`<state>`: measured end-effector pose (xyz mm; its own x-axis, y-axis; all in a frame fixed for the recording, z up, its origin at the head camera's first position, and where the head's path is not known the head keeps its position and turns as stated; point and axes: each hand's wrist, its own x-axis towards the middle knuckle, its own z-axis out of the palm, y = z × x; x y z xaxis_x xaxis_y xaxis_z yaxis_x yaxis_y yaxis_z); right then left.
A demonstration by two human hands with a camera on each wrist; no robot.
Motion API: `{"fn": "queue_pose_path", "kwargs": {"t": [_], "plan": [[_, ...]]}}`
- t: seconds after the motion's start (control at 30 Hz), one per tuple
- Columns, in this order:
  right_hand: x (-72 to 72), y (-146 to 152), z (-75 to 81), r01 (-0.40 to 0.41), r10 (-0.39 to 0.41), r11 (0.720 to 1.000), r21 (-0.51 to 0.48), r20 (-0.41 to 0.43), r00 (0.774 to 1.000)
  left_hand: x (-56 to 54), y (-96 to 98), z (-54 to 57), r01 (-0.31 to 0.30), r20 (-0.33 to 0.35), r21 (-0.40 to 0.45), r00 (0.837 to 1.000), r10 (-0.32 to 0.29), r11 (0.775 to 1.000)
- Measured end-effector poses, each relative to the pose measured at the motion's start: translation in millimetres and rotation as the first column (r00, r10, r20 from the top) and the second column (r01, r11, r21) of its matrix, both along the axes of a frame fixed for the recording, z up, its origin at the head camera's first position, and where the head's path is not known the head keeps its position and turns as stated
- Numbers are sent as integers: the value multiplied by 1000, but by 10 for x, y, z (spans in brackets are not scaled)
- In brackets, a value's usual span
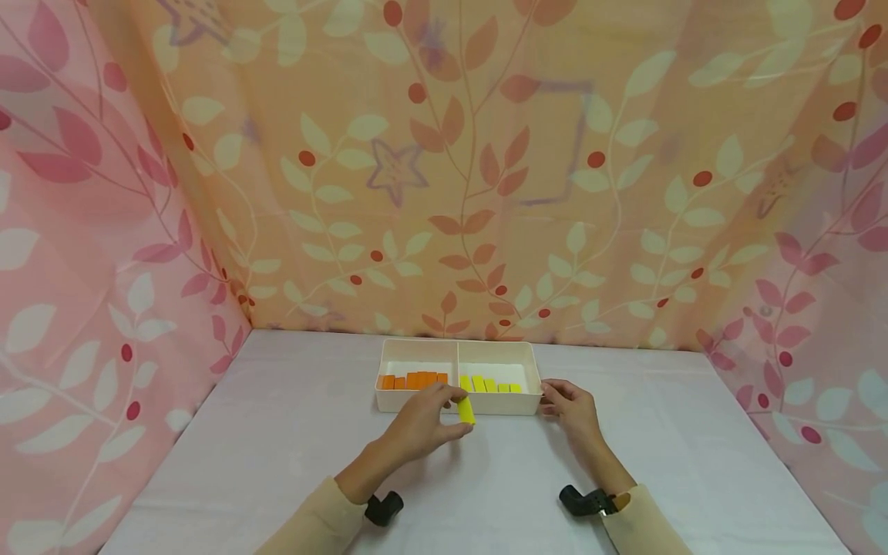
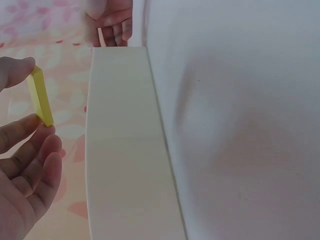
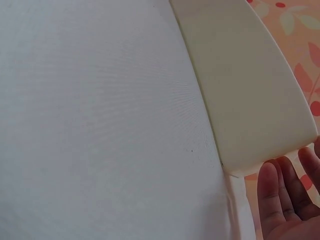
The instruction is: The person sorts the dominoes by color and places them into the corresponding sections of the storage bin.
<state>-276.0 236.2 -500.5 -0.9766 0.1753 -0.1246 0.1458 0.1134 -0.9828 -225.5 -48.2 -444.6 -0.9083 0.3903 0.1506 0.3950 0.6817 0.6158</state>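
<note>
My left hand (image 1: 423, 424) pinches a yellow block (image 1: 466, 410) between thumb and fingertips, just in front of and above the front wall of a white two-compartment box (image 1: 416, 401). In the left wrist view the block (image 2: 41, 97) is slim, with the thumb at one end and a finger at the other. My right hand (image 1: 574, 408) holds the right end of the box, its fingers (image 3: 269, 185) at the end wall. Several orange blocks (image 1: 422, 380) stand in the left compartment. Several yellow blocks (image 1: 490, 385) line the front of the right compartment.
The box stands near the back of a table covered in white cloth (image 1: 277, 462). Floral curtains (image 1: 486, 254) hang behind it and on both sides. A black wrist camera (image 1: 384, 509) sits on the left wrist and another camera (image 1: 586, 501) on the right.
</note>
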Motion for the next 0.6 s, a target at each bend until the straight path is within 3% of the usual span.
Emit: {"fn": "queue_pose_path", "kwargs": {"t": [0.3, 0.6], "plan": [[-2, 5, -19, 4, -4, 1000, -9, -15, 1000, -72, 96, 66, 10, 10, 39, 1000, -10, 999], [11, 7, -11, -1, 1, 1000, -8, -19, 1000, -151, 184, 64, 15, -5, 70, 1000, -15, 997]]}}
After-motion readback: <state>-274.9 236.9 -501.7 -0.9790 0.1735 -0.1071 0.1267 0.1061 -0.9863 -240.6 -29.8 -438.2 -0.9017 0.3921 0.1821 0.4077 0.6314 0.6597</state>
